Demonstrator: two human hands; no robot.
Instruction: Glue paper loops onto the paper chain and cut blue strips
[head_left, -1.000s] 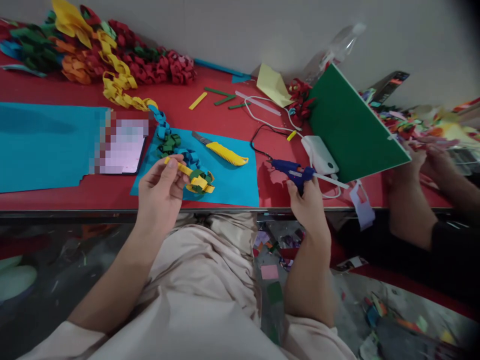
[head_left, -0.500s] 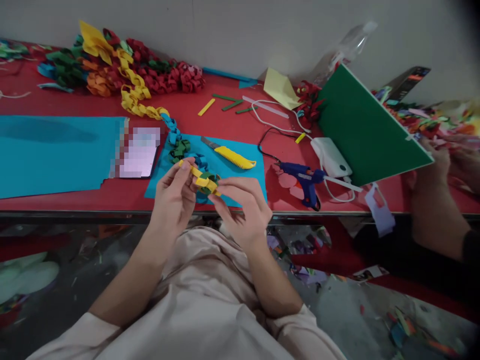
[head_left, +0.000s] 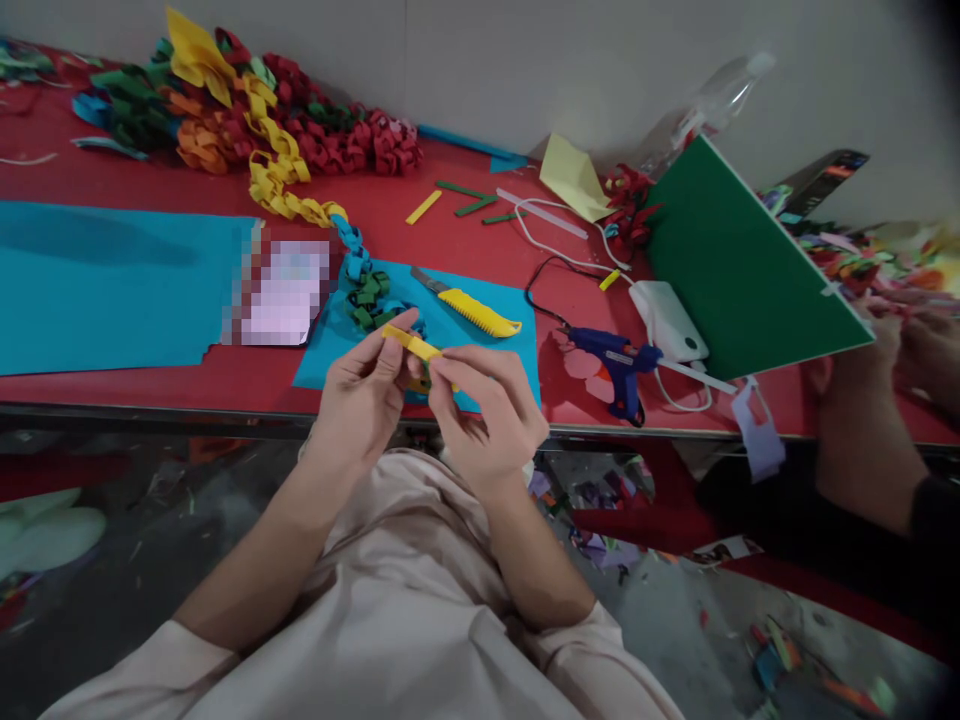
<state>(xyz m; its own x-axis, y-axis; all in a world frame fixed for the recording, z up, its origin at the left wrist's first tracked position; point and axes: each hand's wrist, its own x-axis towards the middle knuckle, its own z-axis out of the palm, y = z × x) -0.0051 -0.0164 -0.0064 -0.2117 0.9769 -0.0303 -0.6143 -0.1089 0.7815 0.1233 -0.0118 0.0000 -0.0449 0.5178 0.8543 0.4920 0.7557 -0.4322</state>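
A yellow paper strip (head_left: 412, 343) stretches between my two hands over the table's front edge. My left hand (head_left: 364, 385) pinches its left end between thumb and fingers. At the other end, my right hand (head_left: 486, 405) grips the strip with thumb and forefinger. Just behind my fingers lies a paper chain (head_left: 367, 300) of green and blue links, which runs back into yellow links. Part of the chain near my hands is hidden by them. A yellow utility knife (head_left: 480, 312) rests on the blue paper sheet (head_left: 517, 365) beyond my right hand.
A blue glue gun (head_left: 619, 365) with its cord lies to the right, by a white power bank (head_left: 667, 320). A green board (head_left: 750, 260) leans there. A phone (head_left: 281, 295) is left; several strips lie behind. Another person's hands (head_left: 874, 340) are at far right.
The yellow strip now lies straight between both hands, where yellow and green links showed before. My right hand has shifted slightly. The camera view has tilted a little.
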